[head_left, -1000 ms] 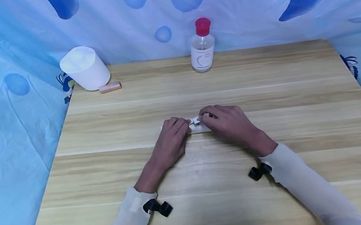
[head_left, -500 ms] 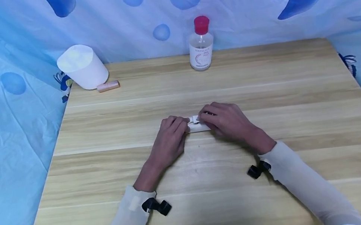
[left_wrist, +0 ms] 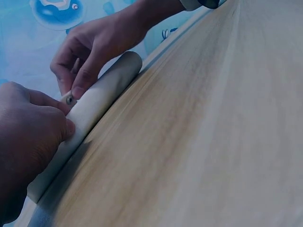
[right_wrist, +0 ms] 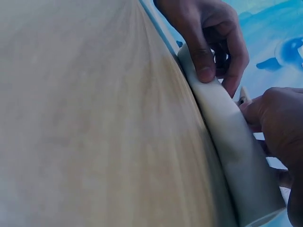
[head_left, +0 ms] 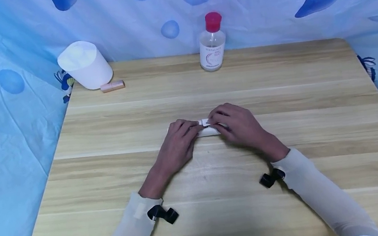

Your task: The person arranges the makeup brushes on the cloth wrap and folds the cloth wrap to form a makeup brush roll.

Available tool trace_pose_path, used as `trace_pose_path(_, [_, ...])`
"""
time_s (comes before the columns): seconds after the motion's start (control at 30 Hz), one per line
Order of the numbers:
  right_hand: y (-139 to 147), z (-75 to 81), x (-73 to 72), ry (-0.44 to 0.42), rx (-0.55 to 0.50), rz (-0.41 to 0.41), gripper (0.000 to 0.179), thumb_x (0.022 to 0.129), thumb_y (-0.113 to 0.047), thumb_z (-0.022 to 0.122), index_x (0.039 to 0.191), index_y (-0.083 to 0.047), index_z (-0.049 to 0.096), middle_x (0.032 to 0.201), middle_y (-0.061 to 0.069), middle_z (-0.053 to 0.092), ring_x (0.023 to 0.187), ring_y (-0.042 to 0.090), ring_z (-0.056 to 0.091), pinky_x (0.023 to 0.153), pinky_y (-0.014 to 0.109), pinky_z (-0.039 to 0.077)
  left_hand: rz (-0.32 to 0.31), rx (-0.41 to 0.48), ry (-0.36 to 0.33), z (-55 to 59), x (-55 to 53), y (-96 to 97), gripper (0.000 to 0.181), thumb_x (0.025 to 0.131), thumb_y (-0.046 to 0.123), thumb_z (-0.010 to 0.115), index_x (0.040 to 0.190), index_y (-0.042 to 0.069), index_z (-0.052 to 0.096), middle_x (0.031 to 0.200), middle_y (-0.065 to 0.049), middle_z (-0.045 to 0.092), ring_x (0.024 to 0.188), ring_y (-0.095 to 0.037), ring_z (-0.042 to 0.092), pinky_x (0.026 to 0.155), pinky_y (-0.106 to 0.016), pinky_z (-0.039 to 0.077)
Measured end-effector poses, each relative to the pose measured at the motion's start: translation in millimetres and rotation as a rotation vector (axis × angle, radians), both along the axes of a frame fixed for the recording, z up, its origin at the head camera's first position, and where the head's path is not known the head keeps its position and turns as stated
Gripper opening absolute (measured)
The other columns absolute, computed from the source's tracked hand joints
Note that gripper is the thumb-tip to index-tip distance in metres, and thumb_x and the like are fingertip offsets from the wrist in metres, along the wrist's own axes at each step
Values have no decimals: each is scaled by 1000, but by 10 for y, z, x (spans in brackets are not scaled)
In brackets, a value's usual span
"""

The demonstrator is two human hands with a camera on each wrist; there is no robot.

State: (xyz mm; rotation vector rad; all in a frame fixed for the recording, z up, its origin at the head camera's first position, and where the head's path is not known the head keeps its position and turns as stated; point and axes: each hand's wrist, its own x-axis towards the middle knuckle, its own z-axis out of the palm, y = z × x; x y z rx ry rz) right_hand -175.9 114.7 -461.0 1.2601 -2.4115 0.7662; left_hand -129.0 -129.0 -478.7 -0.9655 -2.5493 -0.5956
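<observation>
A slim cream-white roll-shaped case lies across the middle of the table, between my two hands. Its small white tab carries a round metal snap stud, visible in the left wrist view. My left hand grips the left part of the case, thumb on the near side and fingers behind, index finger stretched toward the tab. My right hand pinches the tab by the stud with thumb and fingertips. Both hands cover the ends of the case in the head view.
On the wooden table, a clear bottle with a red cap stands at the back edge. A white paper roll stands at the back left, a pinkish metallic tube beside it. Blue patterned cloth hangs behind.
My left index fingertip has shifted slightly right, closer to the tab. The tab lies flatter against the case than a second ago, and the head view has tilted a little.
</observation>
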Motion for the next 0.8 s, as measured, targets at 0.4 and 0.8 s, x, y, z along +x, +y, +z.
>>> trace_pose_path(0.4, [-39, 118, 15, 67, 248, 2, 19, 94, -9, 66, 111, -16, 69, 108, 1, 65, 96, 22, 58, 76, 37, 52, 15, 67, -22, -19, -16, 4, 19, 99, 11, 61, 118, 6, 62, 120, -4, 63, 113, -23, 52, 93, -38, 39])
trace_pose_path(0.8, [-54, 96, -24, 12, 221, -11, 18, 97, -11, 63, 111, -19, 70, 109, -3, 64, 99, 20, 57, 82, 37, 51, 2, 72, -14, -14, -16, 6, 32, 100, 10, 61, 132, 9, 63, 119, -3, 64, 109, -22, 53, 95, -39, 39])
